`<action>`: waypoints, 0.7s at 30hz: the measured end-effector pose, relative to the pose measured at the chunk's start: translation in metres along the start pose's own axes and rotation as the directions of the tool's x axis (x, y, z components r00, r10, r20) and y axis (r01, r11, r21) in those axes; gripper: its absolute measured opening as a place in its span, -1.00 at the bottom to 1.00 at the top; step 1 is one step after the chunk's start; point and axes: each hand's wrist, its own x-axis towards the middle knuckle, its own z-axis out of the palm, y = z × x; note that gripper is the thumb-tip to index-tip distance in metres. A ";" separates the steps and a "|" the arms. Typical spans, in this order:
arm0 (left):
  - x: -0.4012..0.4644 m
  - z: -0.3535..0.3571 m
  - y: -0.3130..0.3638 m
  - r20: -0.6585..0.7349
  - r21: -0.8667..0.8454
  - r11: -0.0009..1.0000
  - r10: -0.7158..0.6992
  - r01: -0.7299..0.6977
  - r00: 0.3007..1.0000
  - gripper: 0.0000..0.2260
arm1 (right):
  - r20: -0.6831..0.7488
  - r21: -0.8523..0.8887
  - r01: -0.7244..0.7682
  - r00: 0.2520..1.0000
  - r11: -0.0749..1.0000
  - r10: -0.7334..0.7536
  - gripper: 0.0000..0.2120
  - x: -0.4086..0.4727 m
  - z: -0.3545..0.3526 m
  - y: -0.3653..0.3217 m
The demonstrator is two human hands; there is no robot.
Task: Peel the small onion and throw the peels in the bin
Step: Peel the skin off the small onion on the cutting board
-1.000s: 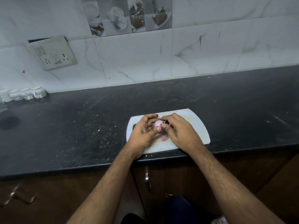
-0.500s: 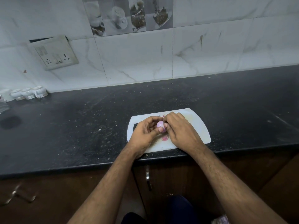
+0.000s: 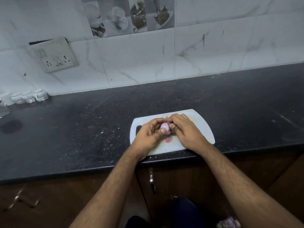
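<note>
A small pale-purple onion (image 3: 165,126) is held just above the white cutting board (image 3: 201,124) near the counter's front edge. My left hand (image 3: 147,135) cups it from the left, thumb tip pressed on its front. My right hand (image 3: 186,130) closes on its right side, fingertips pinched at the onion's top. A pink scrap of peel (image 3: 168,140) lies on the board under my hands. No bin is in view.
The board lies on a black speckled counter (image 3: 82,129) backed by a white tiled wall. Small white cups (image 3: 29,97) stand at the far left by a socket plate (image 3: 56,55). Brown cabinet doors with a metal handle (image 3: 151,178) are below.
My two hands have drawn closer around the onion, and the right fingertips have shifted up to its top. The peel scrap on the board has stayed put.
</note>
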 end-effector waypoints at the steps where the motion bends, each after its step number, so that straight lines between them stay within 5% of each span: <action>1: 0.000 0.000 0.000 0.005 0.011 1.000 -0.005 0.005 1.000 -0.72 | 0.013 0.020 -0.013 1.000 1.000 0.013 -0.88 0.000 -0.001 0.000; 7: 0.004 -0.007 -0.003 -0.107 -0.015 1.000 -0.009 0.007 0.994 -0.75 | -0.086 0.180 -0.139 0.984 0.974 0.156 -0.85 0.000 -0.007 0.006; 13: 0.003 -0.005 -0.003 -0.123 -0.006 1.000 0.010 -0.011 0.992 -0.76 | -0.023 0.033 -0.179 0.983 0.983 0.179 -0.81 0.002 0.001 -0.004; 18: 0.000 -0.003 0.000 -0.112 -0.009 0.999 0.047 -0.048 0.993 -0.74 | -0.036 0.099 -0.282 0.957 0.954 0.287 -0.95 0.000 -0.002 -0.004; 21: 0.000 -0.004 0.000 -0.110 -0.023 0.998 0.058 -0.061 0.992 -0.73 | -0.064 0.064 -0.295 0.952 0.953 0.299 -0.86 0.001 -0.002 -0.007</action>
